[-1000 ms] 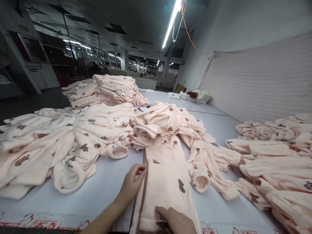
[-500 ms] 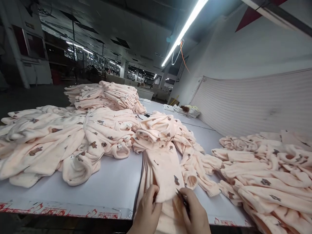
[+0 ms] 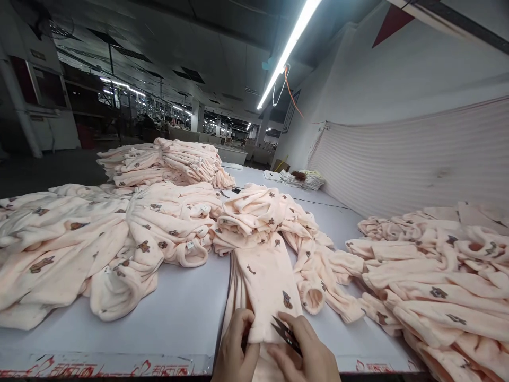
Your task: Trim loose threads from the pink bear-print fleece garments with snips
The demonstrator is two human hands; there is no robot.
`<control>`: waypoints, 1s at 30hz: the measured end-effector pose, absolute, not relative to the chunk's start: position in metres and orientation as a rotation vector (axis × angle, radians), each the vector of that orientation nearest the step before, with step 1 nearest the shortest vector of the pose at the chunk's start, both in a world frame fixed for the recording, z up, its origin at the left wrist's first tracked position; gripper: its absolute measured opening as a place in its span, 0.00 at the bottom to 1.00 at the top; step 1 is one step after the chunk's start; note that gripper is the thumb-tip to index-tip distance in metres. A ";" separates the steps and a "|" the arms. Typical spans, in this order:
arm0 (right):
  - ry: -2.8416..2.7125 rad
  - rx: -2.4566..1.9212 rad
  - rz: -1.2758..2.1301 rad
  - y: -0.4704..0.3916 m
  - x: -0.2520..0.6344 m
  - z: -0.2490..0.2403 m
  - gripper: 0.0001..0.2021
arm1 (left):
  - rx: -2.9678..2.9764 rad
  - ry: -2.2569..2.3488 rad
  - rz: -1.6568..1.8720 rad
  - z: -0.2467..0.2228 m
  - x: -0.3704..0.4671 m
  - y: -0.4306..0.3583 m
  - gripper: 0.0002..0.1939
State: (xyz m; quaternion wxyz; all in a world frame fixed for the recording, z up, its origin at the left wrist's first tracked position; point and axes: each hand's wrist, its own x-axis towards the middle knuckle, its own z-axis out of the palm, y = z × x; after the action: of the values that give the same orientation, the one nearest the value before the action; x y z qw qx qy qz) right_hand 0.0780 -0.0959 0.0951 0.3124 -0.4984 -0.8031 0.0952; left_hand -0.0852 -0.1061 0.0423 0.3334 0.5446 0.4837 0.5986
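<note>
My left hand (image 3: 237, 345) pinches the near left corner of a pale pink fleece garment piece (image 3: 268, 281) printed with small brown figures. It looks like a sleeve or trouser leg, lying over several similar layers. In my right hand (image 3: 306, 347) is a pair of dark thread snips (image 3: 287, 335), blades apart and pointing left over the hem. The right fingers touch the cloth's near edge. Farther back, the same garments form a bunched heap (image 3: 266, 209).
Pink garments lie in a wide pile (image 3: 71, 239) at left, a bundle (image 3: 167, 162) behind, and a stack (image 3: 449, 286) at right. Folded white cloths (image 3: 304, 179) sit at the table's far end. A striped sheet (image 3: 413, 164) hangs along the right wall.
The snips have turned leftward, blades now over the hem and more visible. My right thumb has moved down and left under the edge. The left hand keeps its pinch; the view has shifted slightly.
</note>
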 end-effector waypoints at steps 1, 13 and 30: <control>-2.130 -1.318 0.239 -0.093 0.080 0.092 0.13 | 1.390 1.247 1.578 0.041 -0.084 -0.105 0.11; -1.966 -1.314 0.533 -0.057 0.091 0.109 0.01 | 0.781 0.559 1.238 0.089 -0.084 -0.081 0.12; -2.129 -1.148 0.358 -0.072 0.106 0.102 0.09 | 0.691 0.570 1.186 0.101 -0.074 -0.083 0.17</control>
State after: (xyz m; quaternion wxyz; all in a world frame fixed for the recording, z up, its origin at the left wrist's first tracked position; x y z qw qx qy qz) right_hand 0.1064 -0.0724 0.1023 0.3414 -0.4412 -0.8184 0.1378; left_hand -0.0742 -0.0829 0.1015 0.7364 0.3146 0.2597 0.5398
